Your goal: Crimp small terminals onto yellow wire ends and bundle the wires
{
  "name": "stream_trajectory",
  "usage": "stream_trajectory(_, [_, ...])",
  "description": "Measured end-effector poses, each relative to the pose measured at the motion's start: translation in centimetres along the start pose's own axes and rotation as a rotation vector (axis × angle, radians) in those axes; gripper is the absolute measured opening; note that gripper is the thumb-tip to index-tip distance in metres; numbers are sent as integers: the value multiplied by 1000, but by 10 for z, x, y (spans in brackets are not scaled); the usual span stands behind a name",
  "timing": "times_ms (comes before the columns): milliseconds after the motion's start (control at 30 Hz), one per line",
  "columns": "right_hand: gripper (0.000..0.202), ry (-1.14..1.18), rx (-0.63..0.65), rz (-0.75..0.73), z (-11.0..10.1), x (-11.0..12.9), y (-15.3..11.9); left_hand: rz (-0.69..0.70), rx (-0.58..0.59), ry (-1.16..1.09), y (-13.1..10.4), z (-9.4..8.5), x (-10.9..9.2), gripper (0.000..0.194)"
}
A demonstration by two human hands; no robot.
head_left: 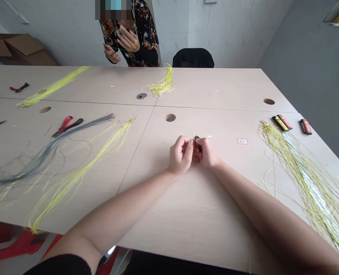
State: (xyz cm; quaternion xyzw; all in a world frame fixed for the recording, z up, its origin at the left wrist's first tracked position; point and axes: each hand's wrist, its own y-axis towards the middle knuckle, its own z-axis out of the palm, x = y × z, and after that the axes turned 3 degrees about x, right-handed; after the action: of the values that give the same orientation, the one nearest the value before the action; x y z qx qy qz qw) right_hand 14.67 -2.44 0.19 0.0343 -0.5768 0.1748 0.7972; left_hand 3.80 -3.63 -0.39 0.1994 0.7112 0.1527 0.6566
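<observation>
Both my hands are held close together over the middle of the table. Between thumb and index finger, my left hand (pixel 181 154) pinches the end of a thin yellow cord (pixel 193 136); most of the cord is hidden. My right hand (pixel 208 153) is closed around a small black object that looks like a lighter (pixel 197 139), its top sticking out beside the cord end. Just beyond the hands lies a small white label (pixel 209 136). Another red-edged label (pixel 242 141) is to their right.
Yellow cord bundles (pixel 100 152) and grey cords (pixel 57 141) lie left, near red-black pliers (pixel 67 126). At right are more yellow cords (pixel 295 168) and several lighters (pixel 305 126). The table (pixel 163 229) has round holes. Across it stands a person (pixel 129 38).
</observation>
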Motion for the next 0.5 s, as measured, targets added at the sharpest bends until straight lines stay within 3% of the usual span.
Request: stream_trajectory(500, [43,-13,7,-17,-3,-4,1,-46,26,-47,-1,0,3,27])
